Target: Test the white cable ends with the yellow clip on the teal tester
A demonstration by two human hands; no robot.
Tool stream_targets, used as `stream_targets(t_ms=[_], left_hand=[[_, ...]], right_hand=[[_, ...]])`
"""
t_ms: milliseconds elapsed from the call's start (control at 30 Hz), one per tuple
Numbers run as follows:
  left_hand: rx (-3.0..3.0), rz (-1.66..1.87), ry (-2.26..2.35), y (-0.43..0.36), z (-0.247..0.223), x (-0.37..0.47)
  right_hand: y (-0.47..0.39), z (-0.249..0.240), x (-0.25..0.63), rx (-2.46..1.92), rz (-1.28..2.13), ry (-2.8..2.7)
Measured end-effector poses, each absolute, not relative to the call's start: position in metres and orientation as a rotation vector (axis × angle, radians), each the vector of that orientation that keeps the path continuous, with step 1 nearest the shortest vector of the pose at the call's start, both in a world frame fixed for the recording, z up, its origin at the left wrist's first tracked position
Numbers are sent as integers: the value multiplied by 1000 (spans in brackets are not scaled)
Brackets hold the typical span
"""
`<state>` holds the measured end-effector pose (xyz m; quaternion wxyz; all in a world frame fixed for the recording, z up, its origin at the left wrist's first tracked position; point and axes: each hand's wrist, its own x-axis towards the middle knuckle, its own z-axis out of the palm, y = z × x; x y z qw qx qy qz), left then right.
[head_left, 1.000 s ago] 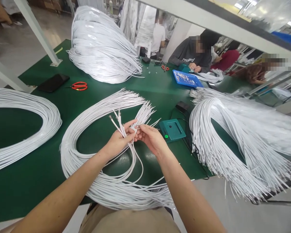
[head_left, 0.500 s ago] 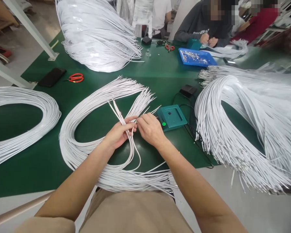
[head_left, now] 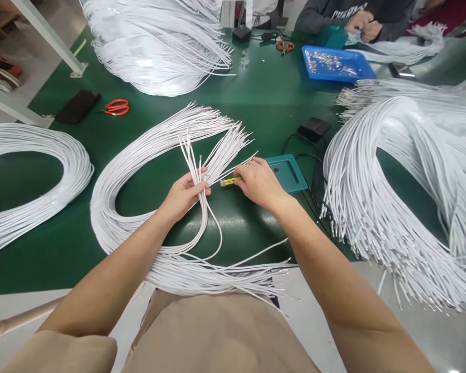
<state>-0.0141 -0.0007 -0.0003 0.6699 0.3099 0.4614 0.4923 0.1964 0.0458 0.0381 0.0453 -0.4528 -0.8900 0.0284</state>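
My left hand [head_left: 186, 192] is closed around a few white cables [head_left: 204, 207], whose tips stick up above the fingers and whose lengths loop down toward me. To its right, my right hand [head_left: 259, 181] grips a small flat yellow piece with dark marks [head_left: 230, 182]; its exact kind I cannot make out. Behind that hand lies a teal box [head_left: 291, 173] with a recessed top, partly covered by the fingers. A large coil of white cables [head_left: 104, 207] curves around my left hand, with metal-tipped ends fanned out just beyond it.
More white cable bundles lie at left [head_left: 77, 166], at right [head_left: 345, 171] and at the back [head_left: 151, 52]. Red-handled scissors [head_left: 117, 107], a black phone [head_left: 77, 106], a black adapter [head_left: 314, 128] and a blue tray of small parts [head_left: 337, 75] are on the green table. A co-worker's hands [head_left: 365, 26] work opposite.
My right hand has moved right, away from the left hand, and the yellow piece now shows in its fingers. My left hand still holds the cables. The view has shifted slightly.
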Motion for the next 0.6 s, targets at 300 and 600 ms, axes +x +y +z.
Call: stream_targets(t_ms=[300,600], left_hand=[[883,993,1181,-1,-3,0],[1021,1018,1305,-3,-9,18]], right_hand=[[52,37,198,-1362,166,-2764],[49,28,199,-1358,115,-2654]])
